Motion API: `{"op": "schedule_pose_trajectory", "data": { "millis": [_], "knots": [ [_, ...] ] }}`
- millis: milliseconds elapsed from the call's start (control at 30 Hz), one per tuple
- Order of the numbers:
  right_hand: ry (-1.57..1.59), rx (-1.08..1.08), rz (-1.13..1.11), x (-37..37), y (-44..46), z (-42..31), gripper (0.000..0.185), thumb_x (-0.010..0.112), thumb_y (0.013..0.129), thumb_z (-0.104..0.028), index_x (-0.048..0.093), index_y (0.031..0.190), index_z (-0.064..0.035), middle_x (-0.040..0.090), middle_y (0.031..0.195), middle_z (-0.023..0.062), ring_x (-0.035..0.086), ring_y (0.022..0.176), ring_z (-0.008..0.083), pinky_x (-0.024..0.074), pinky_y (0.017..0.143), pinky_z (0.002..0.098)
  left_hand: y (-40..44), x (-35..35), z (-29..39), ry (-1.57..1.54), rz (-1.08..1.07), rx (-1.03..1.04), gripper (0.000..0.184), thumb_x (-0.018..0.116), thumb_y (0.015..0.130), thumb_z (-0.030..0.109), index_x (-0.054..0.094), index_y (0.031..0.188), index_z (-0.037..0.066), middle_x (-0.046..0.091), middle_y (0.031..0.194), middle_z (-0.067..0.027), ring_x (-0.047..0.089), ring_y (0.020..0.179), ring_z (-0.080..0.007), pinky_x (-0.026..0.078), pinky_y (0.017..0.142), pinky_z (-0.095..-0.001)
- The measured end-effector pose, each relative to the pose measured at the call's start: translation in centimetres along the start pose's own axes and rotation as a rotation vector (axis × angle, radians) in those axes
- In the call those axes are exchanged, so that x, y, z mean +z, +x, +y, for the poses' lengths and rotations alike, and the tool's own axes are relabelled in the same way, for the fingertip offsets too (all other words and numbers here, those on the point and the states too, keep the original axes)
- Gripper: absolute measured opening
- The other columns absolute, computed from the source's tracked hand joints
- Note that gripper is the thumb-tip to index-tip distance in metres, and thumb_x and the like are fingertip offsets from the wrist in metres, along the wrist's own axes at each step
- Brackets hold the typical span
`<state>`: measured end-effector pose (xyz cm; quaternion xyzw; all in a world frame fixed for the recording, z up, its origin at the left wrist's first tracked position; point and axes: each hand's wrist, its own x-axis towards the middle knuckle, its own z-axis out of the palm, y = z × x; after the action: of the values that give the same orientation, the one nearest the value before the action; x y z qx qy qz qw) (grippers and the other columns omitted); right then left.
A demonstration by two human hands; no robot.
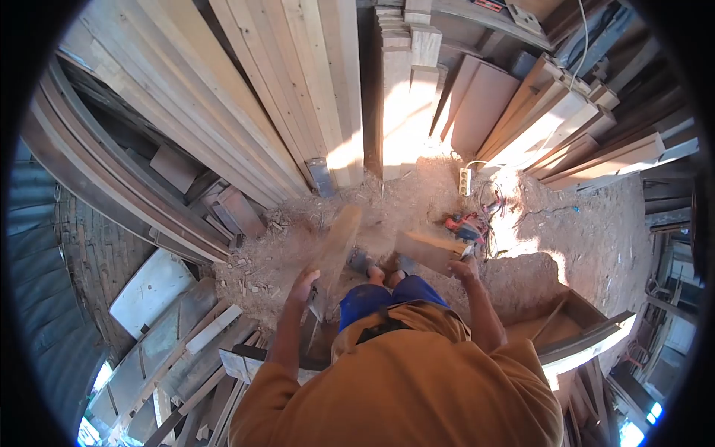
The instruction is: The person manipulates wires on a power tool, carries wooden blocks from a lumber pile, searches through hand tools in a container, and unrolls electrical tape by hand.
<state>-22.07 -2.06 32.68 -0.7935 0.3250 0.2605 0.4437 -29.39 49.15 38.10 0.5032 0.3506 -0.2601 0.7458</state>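
My left hand (304, 284) is closed on the lower end of a light wooden piece (341, 237), which is blurred and points up and away from me. On the other side, my right hand (465, 268) grips the right end of a short wooden board (426, 251), held slantwise in front of my legs. The two pieces are apart. Just beyond the board, a red and dark power tool (465, 227) lies on the dusty ground.
Long planks (298, 89) lean at the front left, with more boards (484, 108) at the front right. A yellow power strip (465, 182) and cables lie on the shavings-strewn ground. A wooden frame (570, 316) is at my right; scrap wood (216, 328) is piled at left.
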Motion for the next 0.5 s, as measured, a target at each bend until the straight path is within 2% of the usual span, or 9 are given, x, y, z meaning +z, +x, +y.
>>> {"op": "schedule_pose_trajectory", "data": {
  "millis": [67,200,300,400,500],
  "knots": [
    [-0.015,0.045,-0.011,-0.6,-0.1,-0.4,0.032,0.076,0.063,-0.021,0.072,0.078,0.0061,0.070,0.074,0.0113,0.067,0.068,0.0203,0.0517,0.061,0.0373,0.4,0.1,-0.6,-0.018,0.028,-0.057,0.056,0.060,0.090,0.024,0.052,0.142,0.006,0.063,0.128,-0.0089,0.059,0.116,-0.0218,0.046,0.099,-0.0357],
    [-0.068,0.086,-0.020,-0.8,1.1,-0.4,0.033,0.076,0.064,-0.022,0.074,0.083,0.0058,0.073,0.078,0.0151,0.071,0.074,0.0254,0.0544,0.067,0.0388,0.1,2.2,-1.1,-0.063,0.050,-0.033,0.055,0.058,0.091,0.024,0.051,0.143,0.006,0.061,0.132,-0.0088,0.059,0.117,-0.0227,0.046,0.099,-0.0361],
    [-0.023,-0.012,0.022,-0.3,1.7,-0.1,0.036,0.076,0.065,-0.022,0.075,0.089,0.0050,0.074,0.084,0.0204,0.074,0.083,0.0290,0.0559,0.074,0.0395,0.7,2.6,-2.6,-0.064,0.051,-0.040,0.056,0.058,0.092,0.024,0.050,0.145,0.008,0.061,0.134,-0.0097,0.059,0.118,-0.0242,0.046,0.099,-0.0371],
    [0.026,-0.088,-0.019,1.0,4.7,3.9,0.040,0.076,0.064,-0.021,0.075,0.095,0.0041,0.074,0.092,0.0237,0.074,0.090,0.0315,0.0559,0.080,0.0399,0.0,5.8,-0.4,-0.101,0.010,-0.039,0.055,0.058,0.092,0.026,0.050,0.144,0.008,0.061,0.134,-0.0096,0.059,0.118,-0.0248,0.046,0.100,-0.0373],
    [-0.110,-0.020,0.133,1.2,1.7,0.9,0.052,0.076,0.061,-0.017,0.072,0.108,0.0032,0.074,0.090,0.0157,0.072,0.083,0.0254,0.0557,0.075,0.0369,0.3,5.7,-0.2,-0.095,0.047,-0.142,0.054,0.060,0.093,0.027,0.051,0.142,0.007,0.062,0.131,-0.0083,0.060,0.117,-0.0241,0.047,0.100,-0.0366]
  ]
}}
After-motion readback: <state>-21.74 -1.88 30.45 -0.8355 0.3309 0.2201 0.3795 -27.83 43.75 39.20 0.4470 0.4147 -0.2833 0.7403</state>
